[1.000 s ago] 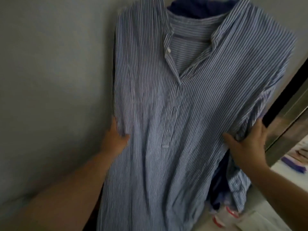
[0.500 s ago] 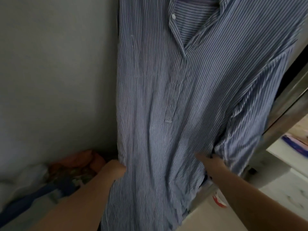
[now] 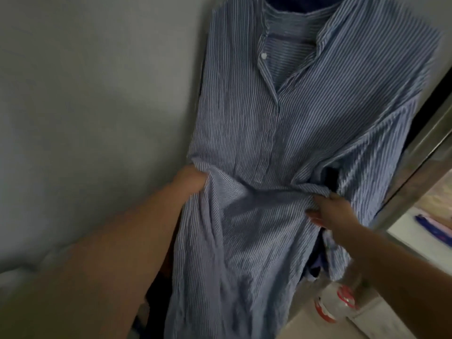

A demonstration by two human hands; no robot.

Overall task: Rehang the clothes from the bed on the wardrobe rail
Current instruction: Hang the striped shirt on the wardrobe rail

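Observation:
A long blue-and-white striped shirt dress (image 3: 281, 123) hangs in front of me against the grey wardrobe wall, its collar at the top edge of the view. My left hand (image 3: 189, 181) grips the fabric at the dress's left side seam, bunching it. My right hand (image 3: 330, 211) pinches a fold of the fabric at the right side, about waist height. The cloth is gathered into a crease between the two hands. A darker blue garment (image 3: 293, 3) shows behind the collar. The rail and hanger are out of view.
The grey wardrobe side wall (image 3: 85, 106) fills the left. A metal door frame (image 3: 420, 167) runs diagonally at the right. Below it lie red-and-white items (image 3: 335, 304) on a pale floor, and a purple object (image 3: 430, 223) further right.
My hands have moved up the dress and now bunch the fabric at waist height. The view has tilted up, so the collar shows again and the clothes pile at lower left is gone.

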